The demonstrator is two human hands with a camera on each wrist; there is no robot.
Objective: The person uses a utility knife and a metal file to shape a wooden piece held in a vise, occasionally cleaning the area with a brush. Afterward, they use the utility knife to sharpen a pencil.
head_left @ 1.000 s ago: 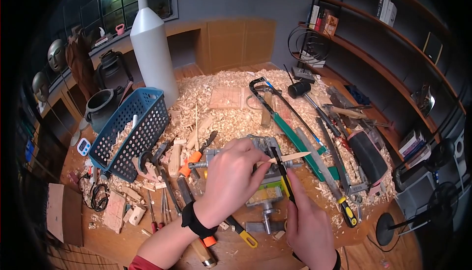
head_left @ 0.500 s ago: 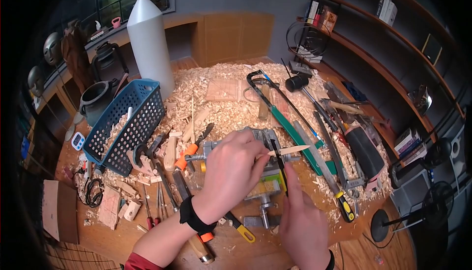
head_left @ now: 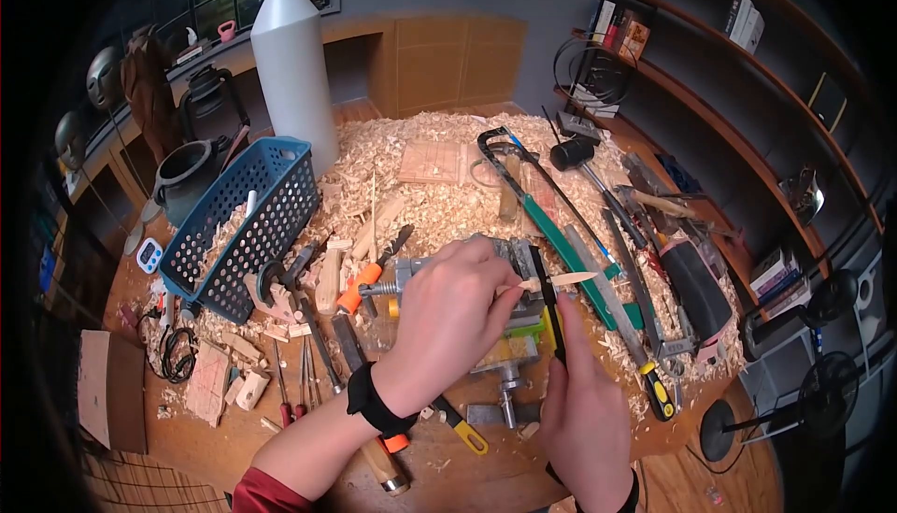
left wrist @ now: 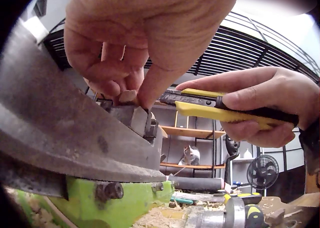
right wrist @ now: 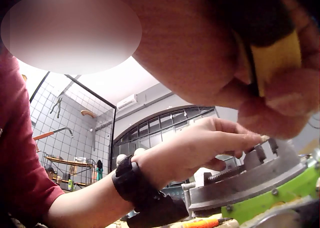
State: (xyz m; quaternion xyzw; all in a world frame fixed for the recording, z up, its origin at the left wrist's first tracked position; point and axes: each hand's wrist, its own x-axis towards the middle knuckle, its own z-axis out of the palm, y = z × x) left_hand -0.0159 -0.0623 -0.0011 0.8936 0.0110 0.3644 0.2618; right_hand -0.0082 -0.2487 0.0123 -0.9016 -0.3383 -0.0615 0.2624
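Note:
My left hand (head_left: 495, 289) pinches a thin pale wooden stick (head_left: 565, 279) that points right over a grey and green bench vise (head_left: 509, 349). My right hand (head_left: 565, 354) grips a yellow and black utility knife (head_left: 553, 312), whose blade end crosses the stick just right of my left fingertips. In the left wrist view my left fingers (left wrist: 125, 63) hold the stick's butt (left wrist: 129, 95) above the vise jaw (left wrist: 75, 138), with the knife (left wrist: 220, 108) close beside it. The right wrist view shows the knife's yellow body (right wrist: 272, 58) in my right hand and my left hand (right wrist: 200, 143) on the vise (right wrist: 250, 183).
Wood shavings (head_left: 420, 195) cover the round table. A blue basket (head_left: 245, 223) and a tall grey bottle (head_left: 294, 74) stand at the left. Saws (head_left: 561, 223), files and a mallet (head_left: 572, 153) lie to the right. Chisels and an orange-handled tool (head_left: 360, 289) lie left of the vise.
The knife has slid a little outward along the stick, toward its tip. My left hand keeps its pinch on the stick over the vise.

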